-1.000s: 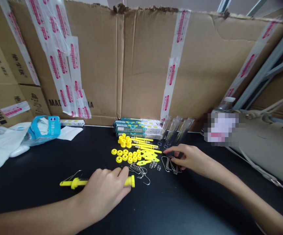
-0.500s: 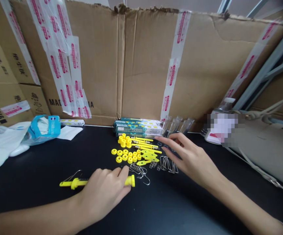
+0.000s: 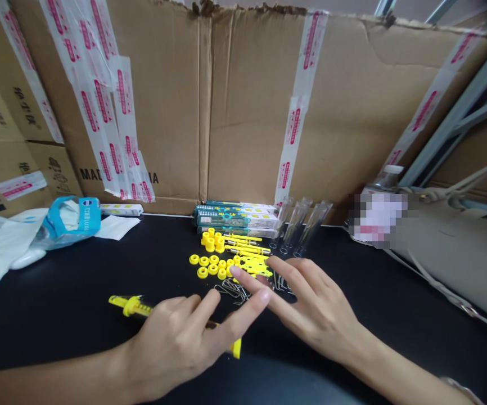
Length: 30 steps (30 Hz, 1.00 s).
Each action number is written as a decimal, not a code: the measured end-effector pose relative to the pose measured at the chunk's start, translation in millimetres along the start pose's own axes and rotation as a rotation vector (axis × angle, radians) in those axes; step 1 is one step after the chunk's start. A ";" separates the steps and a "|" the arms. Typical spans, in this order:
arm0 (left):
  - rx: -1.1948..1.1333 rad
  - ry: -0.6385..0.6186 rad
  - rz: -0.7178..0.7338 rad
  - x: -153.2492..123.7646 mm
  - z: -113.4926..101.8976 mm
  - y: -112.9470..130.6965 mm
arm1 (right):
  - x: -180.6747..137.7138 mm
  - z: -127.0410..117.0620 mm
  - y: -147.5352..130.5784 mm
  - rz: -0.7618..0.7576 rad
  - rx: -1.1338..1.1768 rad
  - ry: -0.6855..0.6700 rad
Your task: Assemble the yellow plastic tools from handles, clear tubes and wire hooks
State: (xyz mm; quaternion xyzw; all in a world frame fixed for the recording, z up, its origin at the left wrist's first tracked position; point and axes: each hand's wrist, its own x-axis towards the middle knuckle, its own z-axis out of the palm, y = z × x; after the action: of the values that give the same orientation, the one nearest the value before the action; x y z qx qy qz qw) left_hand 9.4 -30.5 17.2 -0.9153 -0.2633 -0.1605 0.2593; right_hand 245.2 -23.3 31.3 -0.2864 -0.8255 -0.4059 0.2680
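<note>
My left hand (image 3: pixel 180 332) is wrapped over a long yellow plastic tool (image 3: pixel 131 305) with a tube-like body, its thumb stretched out to the right. The tool lies slanted; its middle is hidden by my palm, and a yellow end shows past the fingers. My right hand (image 3: pixel 315 304) hovers above the small parts with fingers apart and nothing visible in it. Its thumb overlaps my left thumb in the view; whether they touch I cannot tell. Beneath its fingers are flat yellow pieces (image 3: pixel 254 265), bent metal wire hooks (image 3: pixel 231 291) and partly hidden metal wire pieces (image 3: pixel 283 281).
Yellow rings (image 3: pixel 203 273), yellow caps (image 3: pixel 210 244) and yellow rods with metal tips (image 3: pixel 247 251) lie farther back. Behind them are green-white boxes (image 3: pixel 235 216) and clear tubes (image 3: pixel 298 230). A blue tissue pack (image 3: pixel 87 216) is left; a bottle (image 3: pixel 389 180) and bag (image 3: pixel 450 264) right.
My right hand has come down and left, toward my left hand. The held tool has tilted, its right end lower and nearer me. My left thumb has stretched out.
</note>
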 end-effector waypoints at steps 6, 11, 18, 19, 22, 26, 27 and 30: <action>0.070 0.064 0.006 -4.5 9.3 -0.1 | -2.2 3.9 0.6 0.000 0.051 0.004; 0.078 0.190 0.042 -3.8 15.5 -1.2 | -2.8 5.8 -1.1 0.018 0.072 0.019; 0.039 0.227 0.068 -0.3 8.8 -2.4 | -0.2 8.4 -9.9 0.077 0.096 0.062; 0.039 0.226 0.075 0.2 8.1 -2.8 | 0.0 8.3 -11.2 0.083 0.101 0.068; 0.051 0.236 0.083 1.8 6.3 -3.9 | -0.4 8.0 -14.7 0.099 0.107 0.068; 0.049 0.238 0.069 2.6 5.6 -3.8 | -1.8 9.1 -16.8 0.120 0.121 0.060; 0.045 0.231 0.066 2.3 5.7 -3.5 | -1.8 9.2 -16.6 0.123 0.122 0.058; 0.042 0.221 0.069 1.2 5.9 -3.0 | -0.8 7.9 -15.4 0.120 0.096 0.038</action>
State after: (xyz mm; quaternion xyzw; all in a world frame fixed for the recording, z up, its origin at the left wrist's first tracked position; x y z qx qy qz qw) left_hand 9.6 -24.5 14.1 -0.8949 -0.2047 -0.2460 0.3112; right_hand 233.5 -24.8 18.6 -0.3144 -0.8201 -0.3544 0.3209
